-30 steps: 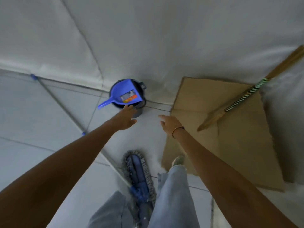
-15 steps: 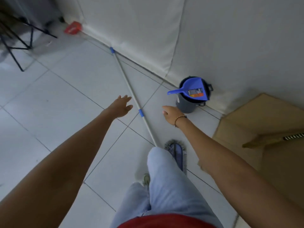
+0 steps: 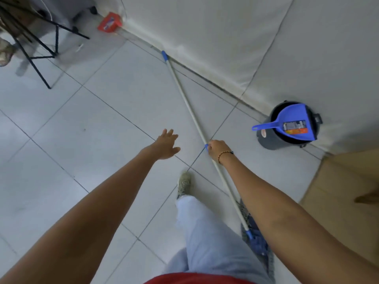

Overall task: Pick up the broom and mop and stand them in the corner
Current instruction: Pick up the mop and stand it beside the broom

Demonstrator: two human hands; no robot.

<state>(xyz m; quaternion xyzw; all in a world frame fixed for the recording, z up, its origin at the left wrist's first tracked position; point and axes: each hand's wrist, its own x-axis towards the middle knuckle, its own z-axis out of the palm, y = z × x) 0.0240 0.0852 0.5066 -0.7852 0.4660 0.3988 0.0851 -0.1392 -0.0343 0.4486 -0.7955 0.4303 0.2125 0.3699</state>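
The mop lies flat on the tiled floor, its long white handle [image 3: 185, 95] running from a blue tip near the wall down to the blue mop head [image 3: 256, 238], which my right arm partly hides. My right hand [image 3: 216, 149] is closed around the handle at its blue middle collar. To the left of the handle, my left hand [image 3: 166, 145] hovers above the floor with fingers spread and nothing in it. Only the brown end of the broom [image 3: 367, 198] shows at the right edge, on the cardboard.
A dark bucket [image 3: 272, 140] with a blue dustpan [image 3: 291, 123] on top stands against the white wall. Flat cardboard [image 3: 336, 191] covers the floor at right. Black stand legs [image 3: 39, 52] and a red packet [image 3: 108, 22] sit at the far left. My foot [image 3: 184, 184] is beside the handle.
The view has swung left from the bucket to the mop. My right hand has come down and closed on the mop handle's blue collar. My left hand stays open.
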